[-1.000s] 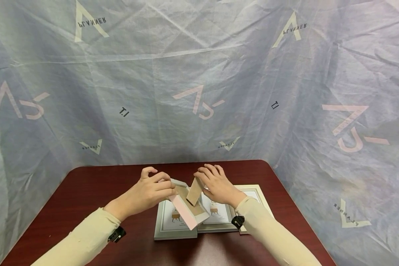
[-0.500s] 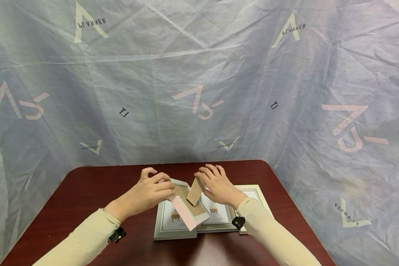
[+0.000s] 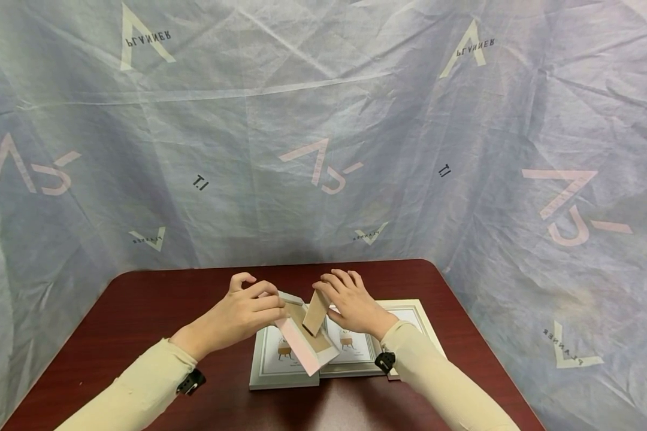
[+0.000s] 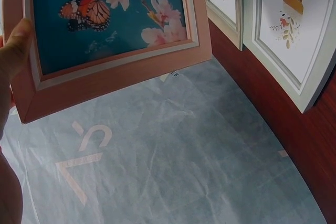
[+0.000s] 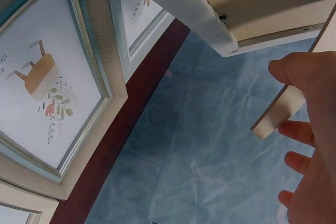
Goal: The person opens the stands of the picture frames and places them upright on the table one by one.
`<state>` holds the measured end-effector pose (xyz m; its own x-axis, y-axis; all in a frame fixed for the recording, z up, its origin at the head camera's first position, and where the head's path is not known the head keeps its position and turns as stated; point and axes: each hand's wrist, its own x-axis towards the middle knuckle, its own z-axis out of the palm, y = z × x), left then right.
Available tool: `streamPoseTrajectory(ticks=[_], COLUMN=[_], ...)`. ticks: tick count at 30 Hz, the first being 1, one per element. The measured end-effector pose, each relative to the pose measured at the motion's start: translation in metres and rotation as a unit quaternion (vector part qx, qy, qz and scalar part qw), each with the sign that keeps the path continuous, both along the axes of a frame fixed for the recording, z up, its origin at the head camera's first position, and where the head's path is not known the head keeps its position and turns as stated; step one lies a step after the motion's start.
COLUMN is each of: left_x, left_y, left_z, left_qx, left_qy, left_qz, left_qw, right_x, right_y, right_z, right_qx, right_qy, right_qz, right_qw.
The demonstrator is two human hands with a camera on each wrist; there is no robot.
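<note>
My left hand [image 3: 242, 308] grips a pink picture frame [image 4: 121, 80] by one side, its thumb over the front edge in the left wrist view. A butterfly and pale blossoms on blue show behind its front. Tilted, the frame is held over other frames, with its brown backing [image 5: 262, 3] facing my right hand [image 3: 353, 302]. That hand pinches the tan easel leg [image 3: 316, 311] between thumb and fingers near its end. In the head view the leg stands swung out from the backing. The right wrist view shows the thumb on one face and a fingertip at the other.
Beneath lie a grey-green frame [image 3: 283, 380], a second frame [image 3: 350, 370] beside it, and a cream frame [image 3: 428, 317] at the right, partly behind the right arm. They rest on a dark red table [image 3: 194, 287]. Grey printed cloth [image 3: 323, 239] hangs around it.
</note>
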<state>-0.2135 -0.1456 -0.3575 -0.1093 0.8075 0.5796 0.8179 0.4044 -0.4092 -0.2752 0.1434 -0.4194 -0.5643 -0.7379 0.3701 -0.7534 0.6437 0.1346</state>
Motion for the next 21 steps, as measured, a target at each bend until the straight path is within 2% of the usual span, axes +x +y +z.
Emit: streamPoseTrajectory(ticks=[11, 21], left_x=[-0.001, -0.002], left_y=[0.003, 0.001], left_z=[-0.001, -0.001], left_qx=[0.004, 0.016], left_qy=[0.012, 0.028], left_qz=[-0.012, -0.011], left_qw=[0.9999, 0.9994], right_x=[0.002, 0.003], right_y=[0.004, 0.021], right_z=[0.005, 0.009], right_qx=[-0.009, -0.021], right_qy=[-0.003, -0.010], right_qz=[0.013, -0.002], right_qw=[1.000, 1.000])
